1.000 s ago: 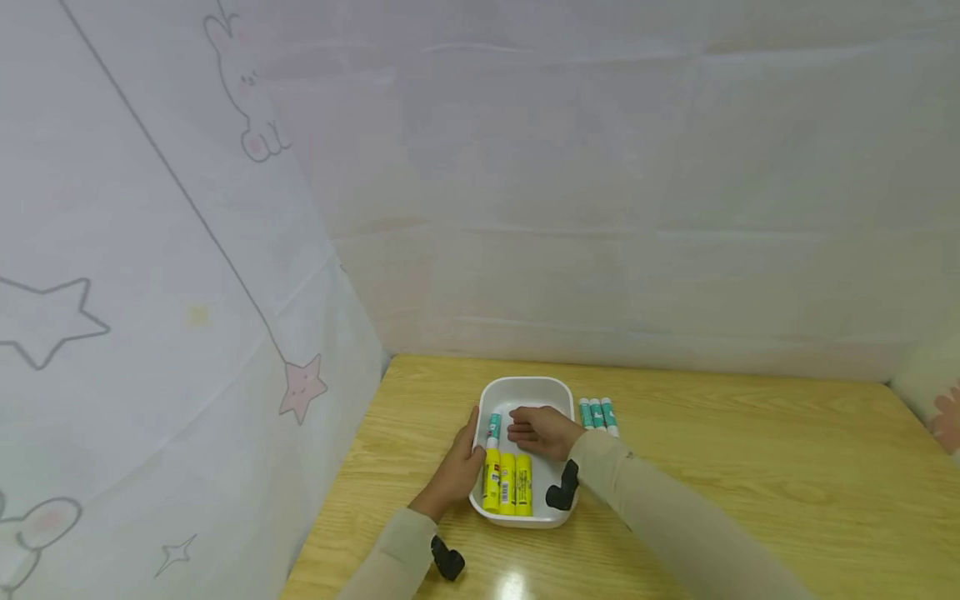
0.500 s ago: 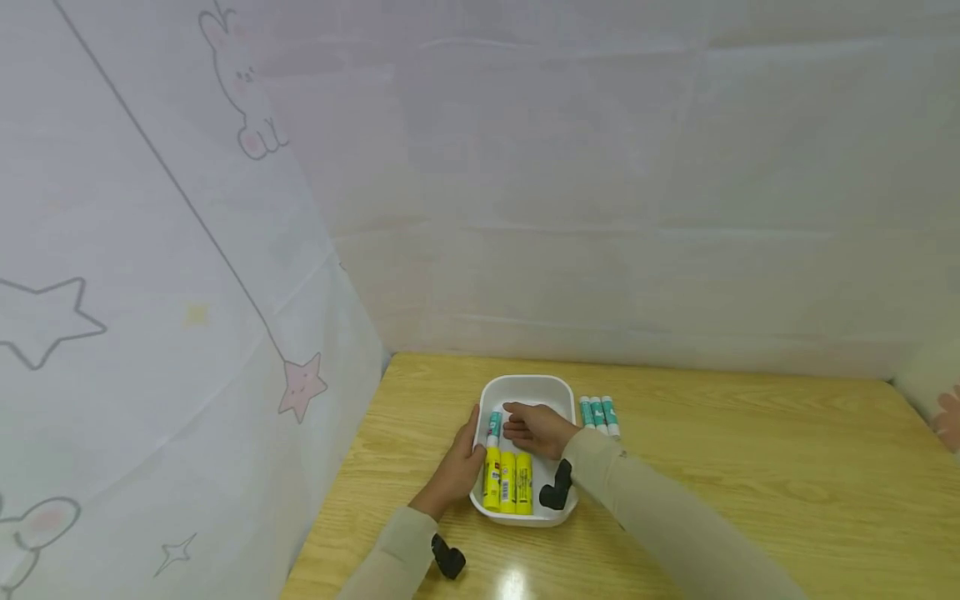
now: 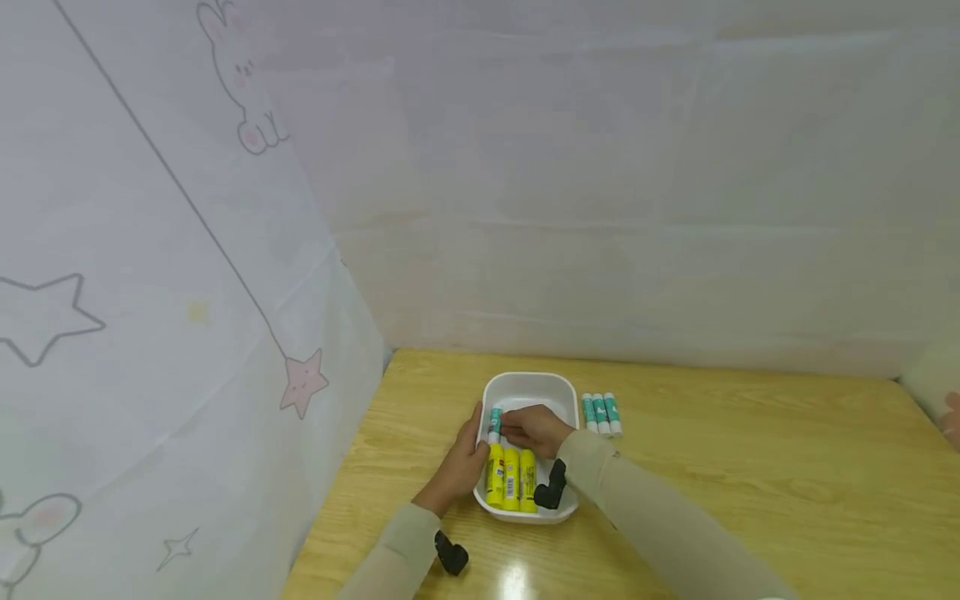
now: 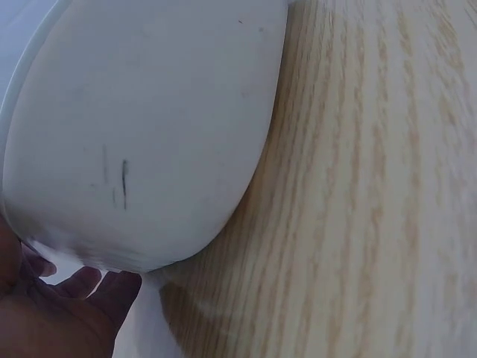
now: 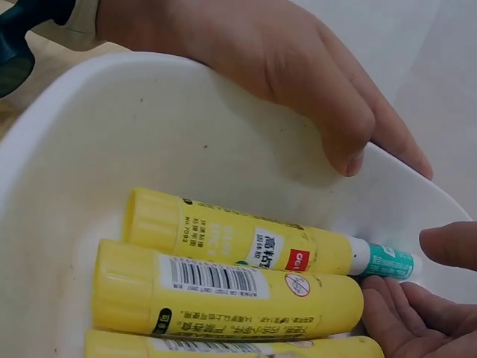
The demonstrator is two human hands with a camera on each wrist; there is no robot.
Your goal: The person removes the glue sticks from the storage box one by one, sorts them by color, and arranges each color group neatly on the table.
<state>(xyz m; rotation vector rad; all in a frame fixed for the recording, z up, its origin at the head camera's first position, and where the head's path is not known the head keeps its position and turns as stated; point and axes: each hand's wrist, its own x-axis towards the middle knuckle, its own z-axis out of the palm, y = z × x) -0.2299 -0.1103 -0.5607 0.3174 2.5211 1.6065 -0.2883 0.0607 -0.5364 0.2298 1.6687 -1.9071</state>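
Observation:
A white plastic tray (image 3: 528,385) stands on the table; its outer wall fills much of the left wrist view. My left hand (image 3: 457,467) grips its left rim, thumb inside and fingers along the outer wall. Inside lie three yellow glue sticks (image 3: 512,482) side by side, one with a red logo. A smaller teal-and-white glue stick (image 5: 389,261) lies end to end with the leftmost yellow one. My right hand (image 3: 536,429) reaches into the tray, its fingertips beside the teal stick. In the right wrist view the thumb (image 5: 451,245) stands apart from that stick.
Three more teal-and-white glue sticks (image 3: 602,415) lie in a row on the wooden table (image 3: 750,467), just right of the tray. A pale printed cloth (image 3: 600,208) hangs behind and to the left.
My right hand has shifted slightly left inside the tray, bringing its fingertips to the small teal glue stick. My left hand has kept its grip on the rim.

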